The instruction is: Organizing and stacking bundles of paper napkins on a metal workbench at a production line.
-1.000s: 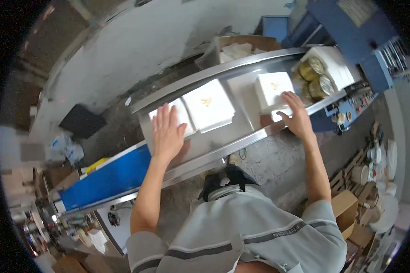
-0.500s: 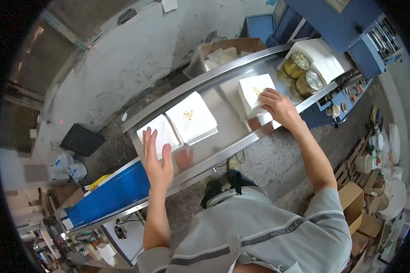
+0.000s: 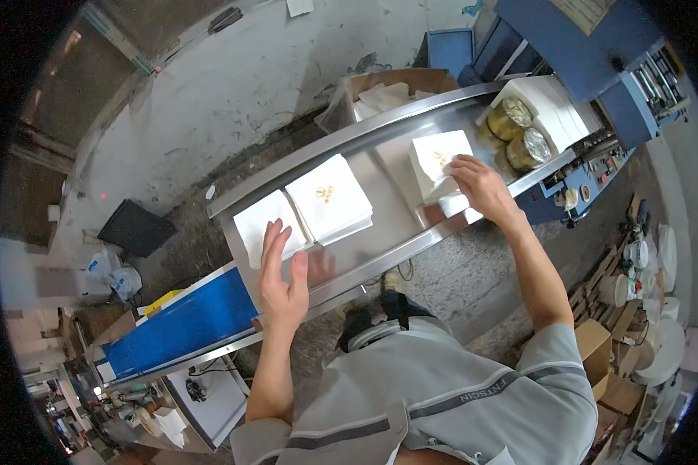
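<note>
L hand lifted off white napkins

Head-worn fisheye, steeply downward, overhead.

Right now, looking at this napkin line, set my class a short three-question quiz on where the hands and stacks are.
1. True or false: the right hand rests on a napkin stack.
2. The left hand is nearest which stack? A) plain stack B) printed stack C) the gold rolls
3. Fill in: the stacks lie on a shiny ____ tray.

Key: 1 true; 2 A; 3 metal.
</note>
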Available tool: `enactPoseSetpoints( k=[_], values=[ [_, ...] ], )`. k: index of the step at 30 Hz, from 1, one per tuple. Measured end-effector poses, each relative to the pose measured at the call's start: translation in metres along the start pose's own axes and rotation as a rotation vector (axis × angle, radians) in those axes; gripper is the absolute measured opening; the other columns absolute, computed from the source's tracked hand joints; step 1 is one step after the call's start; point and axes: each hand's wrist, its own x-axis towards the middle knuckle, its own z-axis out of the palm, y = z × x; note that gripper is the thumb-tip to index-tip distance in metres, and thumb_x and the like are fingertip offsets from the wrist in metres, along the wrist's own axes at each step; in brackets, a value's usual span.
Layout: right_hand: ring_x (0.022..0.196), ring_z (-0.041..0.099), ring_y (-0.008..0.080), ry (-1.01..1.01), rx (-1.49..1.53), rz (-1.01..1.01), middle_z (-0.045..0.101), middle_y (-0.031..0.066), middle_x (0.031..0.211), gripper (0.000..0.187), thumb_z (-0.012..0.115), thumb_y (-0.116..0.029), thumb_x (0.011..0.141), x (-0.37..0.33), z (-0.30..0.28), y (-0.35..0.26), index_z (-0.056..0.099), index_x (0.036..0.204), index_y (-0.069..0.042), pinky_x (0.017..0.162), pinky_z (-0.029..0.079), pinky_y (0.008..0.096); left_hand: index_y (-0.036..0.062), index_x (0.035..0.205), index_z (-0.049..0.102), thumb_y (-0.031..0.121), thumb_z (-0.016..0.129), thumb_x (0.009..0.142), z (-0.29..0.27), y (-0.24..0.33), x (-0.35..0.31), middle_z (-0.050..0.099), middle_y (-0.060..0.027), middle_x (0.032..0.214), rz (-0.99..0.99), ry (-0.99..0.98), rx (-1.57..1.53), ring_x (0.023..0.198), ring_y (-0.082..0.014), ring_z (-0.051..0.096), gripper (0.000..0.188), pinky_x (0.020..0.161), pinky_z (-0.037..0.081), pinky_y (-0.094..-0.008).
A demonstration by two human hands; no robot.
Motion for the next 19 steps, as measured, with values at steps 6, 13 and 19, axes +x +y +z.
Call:
enactPoseSetpoints(
  k=[6, 13, 19],
  values=[
    [0.115, 0.059, 0.0331, -0.028, -0.034, -0.030, 0.067, 0.0155, 0.114, 0.023, 0.067, -0.004, 0.081, 0.005, -0.004, -0.017, 0.067, 0.103, 0.001, 0.096, 0.049, 0.0412, -0.0048, 0.124, 0.057, 0.014, 0.061, 0.094, 0.003, -0.001, -0.009, 0.053, -0.0237, 0.137, 0.019, -0.023, -0.013, 0.131, -0.0361, 0.048, 0.036, 0.108, 0.038, -0.0409],
    [0.105, 0.063, 0.0356, 0.030, -0.046, -0.047, 0.068, 0.0179, 0.107, 0.016, 0.061, -0.004, 0.084, 0.006, 0.003, -0.014, 0.066, 0.099, 0.000, 0.091, 0.051, 0.0420, -0.0027, 0.116, 0.062, 0.013, 0.066, 0.090, 0.026, 0.006, -0.039, 0.058, -0.0222, 0.128, 0.014, -0.132, -0.106, 0.124, -0.0373, 0.054, 0.031, 0.103, 0.044, -0.0409],
    [0.104, 0.064, 0.0351, -0.049, 0.062, 0.057, 0.068, 0.0176, 0.107, 0.019, 0.062, -0.009, 0.086, 0.011, -0.012, -0.016, 0.067, 0.103, -0.002, 0.091, 0.051, 0.0419, -0.0020, 0.117, 0.063, 0.016, 0.068, 0.090, 0.028, 0.006, -0.049, 0.058, -0.0212, 0.130, -0.024, -0.173, -0.123, 0.125, -0.0370, 0.053, 0.033, 0.103, 0.044, -0.0418]
  ],
)
